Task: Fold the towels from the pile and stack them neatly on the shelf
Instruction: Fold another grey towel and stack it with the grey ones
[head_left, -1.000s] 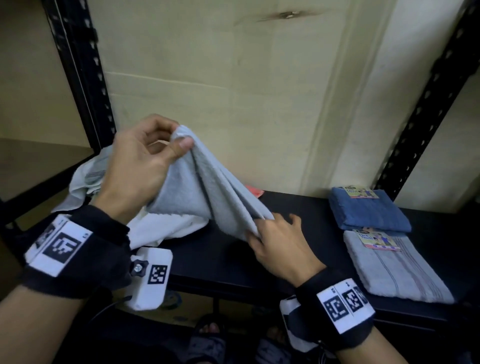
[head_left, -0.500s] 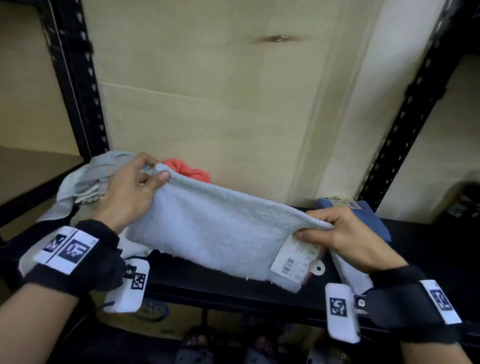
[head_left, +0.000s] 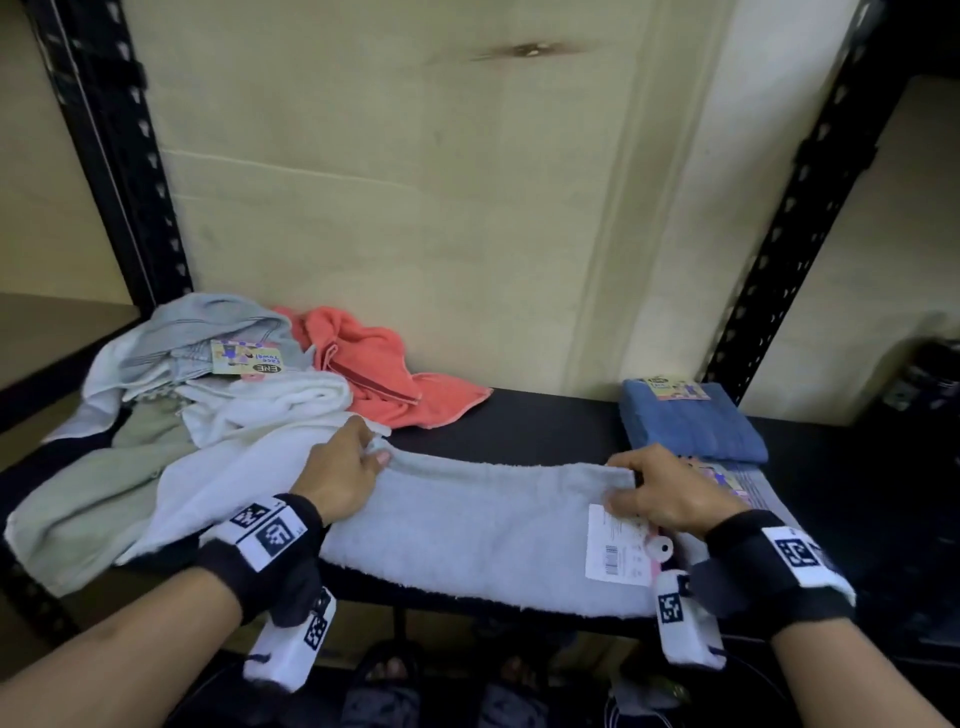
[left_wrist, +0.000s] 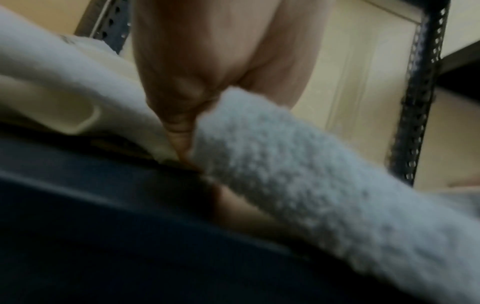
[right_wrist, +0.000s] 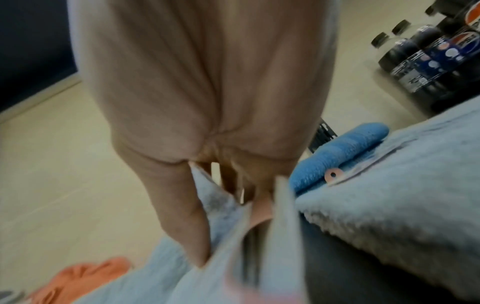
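Note:
A pale grey-blue towel (head_left: 467, 525) lies stretched across the front of the black shelf (head_left: 545, 426), its lower edge hanging over the shelf's front. My left hand (head_left: 358, 462) pinches its upper left corner and my right hand (head_left: 644, 486) pinches its upper right corner, just above a white paper tag (head_left: 615, 545). In the left wrist view my fingers (left_wrist: 179, 127) clamp the fluffy towel (left_wrist: 298, 170). The right wrist view has my thumb (right_wrist: 182, 222) pressed on the towel's edge (right_wrist: 215, 257). The unfolded pile (head_left: 218, 405) sits at the left.
The pile holds white, pale green, striped grey and coral (head_left: 384, 369) towels. A folded blue towel (head_left: 685, 421) and a folded grey one (head_left: 753, 486) lie at the right. Black perforated uprights (head_left: 124, 156) frame the bay. Dark bottles (right_wrist: 428, 53) stand beyond the right side.
Both hands pulled the bunched towel apart sideways, then lowered it from the air onto the shelf, where it now lies flat and stretched.

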